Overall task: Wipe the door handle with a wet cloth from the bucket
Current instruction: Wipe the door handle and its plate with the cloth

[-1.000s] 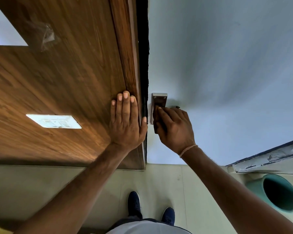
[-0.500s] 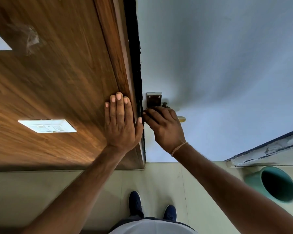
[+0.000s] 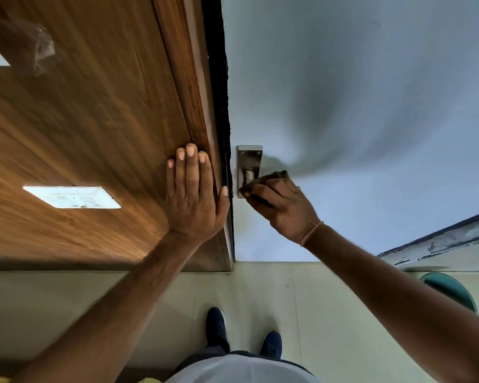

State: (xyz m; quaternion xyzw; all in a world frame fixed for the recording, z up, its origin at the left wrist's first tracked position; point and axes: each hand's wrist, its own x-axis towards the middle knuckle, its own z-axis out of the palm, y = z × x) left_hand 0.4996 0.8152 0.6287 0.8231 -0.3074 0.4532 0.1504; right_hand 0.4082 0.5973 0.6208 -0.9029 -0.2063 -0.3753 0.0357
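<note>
A metal door handle plate [image 3: 249, 158] is fixed on the pale door [image 3: 343, 106], close to its left edge. My right hand [image 3: 281, 205] is closed on a dark cloth [image 3: 271, 176] and presses it over the lever just below the handle's round neck; the lever itself is hidden under the cloth and hand. My left hand [image 3: 192, 194] lies flat, fingers together, on the brown wooden panel [image 3: 94, 134] beside the door gap. The teal bucket [image 3: 451, 290] stands on the floor at the lower right, partly hidden behind my right forearm.
A white switch plate [image 3: 72, 197] is set in the wooden panel to the left. A dark gap [image 3: 219, 78] runs between panel and door. My two dark shoes [image 3: 216, 327] stand on pale floor tiles. A worn ledge [image 3: 440, 241] runs at the right.
My right hand has slid the cloth down and right off the plate, uncovering the plate's upper part and the neck. The left hand stays flat on the wood. The view has shifted slightly.
</note>
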